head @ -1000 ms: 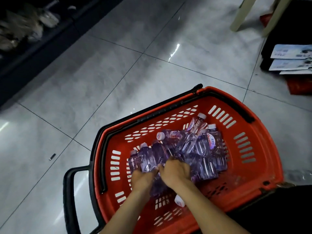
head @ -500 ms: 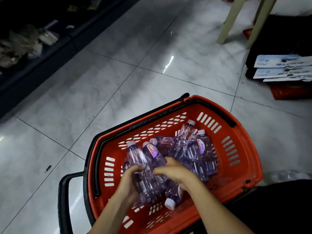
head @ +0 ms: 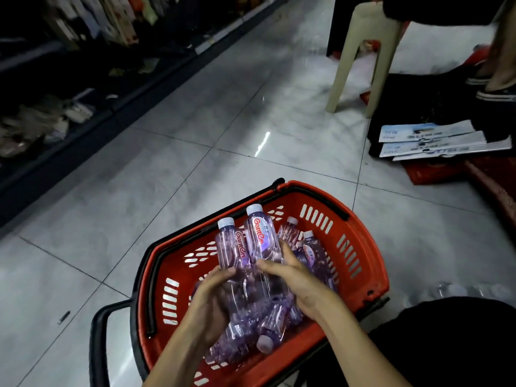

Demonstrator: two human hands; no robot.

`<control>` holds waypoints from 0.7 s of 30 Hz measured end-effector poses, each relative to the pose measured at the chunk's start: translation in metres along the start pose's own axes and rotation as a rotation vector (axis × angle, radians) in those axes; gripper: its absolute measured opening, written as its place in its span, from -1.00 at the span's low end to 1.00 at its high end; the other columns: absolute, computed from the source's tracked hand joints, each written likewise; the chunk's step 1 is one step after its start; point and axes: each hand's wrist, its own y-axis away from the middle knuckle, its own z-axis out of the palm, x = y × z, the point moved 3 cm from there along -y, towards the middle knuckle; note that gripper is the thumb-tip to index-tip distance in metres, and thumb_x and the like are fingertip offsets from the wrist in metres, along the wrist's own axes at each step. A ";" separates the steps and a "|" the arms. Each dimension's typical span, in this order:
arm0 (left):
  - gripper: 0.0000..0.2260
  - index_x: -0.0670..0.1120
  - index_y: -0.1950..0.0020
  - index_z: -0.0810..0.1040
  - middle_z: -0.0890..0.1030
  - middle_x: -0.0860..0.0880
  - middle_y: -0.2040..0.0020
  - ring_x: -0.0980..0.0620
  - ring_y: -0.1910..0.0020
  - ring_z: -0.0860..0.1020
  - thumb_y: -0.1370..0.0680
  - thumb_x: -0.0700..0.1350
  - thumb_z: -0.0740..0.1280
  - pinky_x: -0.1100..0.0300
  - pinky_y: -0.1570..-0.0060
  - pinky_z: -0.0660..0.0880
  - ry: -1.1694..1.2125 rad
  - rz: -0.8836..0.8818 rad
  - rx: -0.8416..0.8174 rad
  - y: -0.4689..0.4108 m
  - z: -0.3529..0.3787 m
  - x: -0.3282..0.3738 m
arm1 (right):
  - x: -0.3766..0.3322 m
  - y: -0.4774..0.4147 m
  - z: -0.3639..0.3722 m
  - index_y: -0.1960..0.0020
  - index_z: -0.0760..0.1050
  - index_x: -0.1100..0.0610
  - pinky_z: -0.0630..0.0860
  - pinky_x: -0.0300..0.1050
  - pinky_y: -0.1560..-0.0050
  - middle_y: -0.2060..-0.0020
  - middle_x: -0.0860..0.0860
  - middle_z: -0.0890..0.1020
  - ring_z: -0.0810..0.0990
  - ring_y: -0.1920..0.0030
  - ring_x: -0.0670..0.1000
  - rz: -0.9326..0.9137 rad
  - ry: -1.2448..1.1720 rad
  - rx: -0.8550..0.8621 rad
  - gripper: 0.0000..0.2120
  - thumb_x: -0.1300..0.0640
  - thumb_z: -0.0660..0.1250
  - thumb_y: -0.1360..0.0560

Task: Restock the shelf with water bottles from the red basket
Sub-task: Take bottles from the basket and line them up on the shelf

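1. Head view: my left hand & right hand together clasp two clear, purple-tinted plastic water bottles w/ white caps. They're side by side, caps pointing away from me, raised just above the red slotted plastic basket.
2. Left fingers curl round the left bottle's lower body. Right thumb & fingers wrap the right one. Neither hand is free.
3. Done: can't see any water bottle on the dark shelf unit at far left. It holds other goods, but it's blurry.
4. Left to do: several loose bottles lie in the basket, under & right of my hands. My guess is early-ish. This pair needs carrying over the grey tiled floor to the shelf, well apart from the basket, then more trips.
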 end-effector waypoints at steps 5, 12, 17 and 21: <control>-0.35 -0.12 -0.19 0.57 0.64 -0.24 -0.16 -0.26 -0.13 0.62 -0.16 0.02 0.65 -0.16 0.18 0.60 -0.096 0.053 -0.066 0.016 0.035 0.013 | -0.023 0.034 -0.012 -0.48 0.29 -0.16 0.21 0.25 -0.45 -0.42 -0.12 0.44 0.36 -0.45 0.04 -0.153 -0.111 0.097 0.00 -0.34 0.54 -0.11; -0.51 -0.33 -0.20 0.56 0.68 -0.27 -0.02 -0.15 0.05 0.69 -0.28 -0.31 0.51 0.01 0.07 0.64 -0.006 0.233 -0.478 0.029 0.136 0.030 | -0.059 0.127 -0.072 -0.23 0.53 0.11 0.52 -0.02 -0.25 -0.08 0.05 0.70 0.66 -0.14 0.04 -0.454 -0.076 0.288 -0.56 0.15 0.44 -0.35; -0.39 -0.22 -0.18 0.63 0.65 -0.26 -0.13 -0.18 -0.13 0.62 -0.16 -0.14 0.65 -0.15 -0.21 0.52 -0.108 0.211 -0.709 0.050 0.224 0.010 | -0.070 0.208 -0.119 -0.20 0.51 0.17 0.51 -0.05 -0.22 -0.09 0.10 0.69 0.64 -0.13 0.05 -0.617 -0.099 0.502 -0.59 0.20 0.43 -0.35; -0.37 -0.23 -0.20 0.60 0.70 -0.19 -0.03 -0.12 -0.01 0.68 -0.16 -0.16 0.64 0.02 -0.02 0.62 -0.154 0.180 -0.922 0.076 0.301 -0.014 | -0.069 0.285 -0.155 -0.18 0.51 0.11 0.52 -0.15 -0.19 -0.07 0.02 0.71 0.65 -0.12 -0.03 -0.743 -0.095 0.696 -0.63 0.24 0.39 -0.38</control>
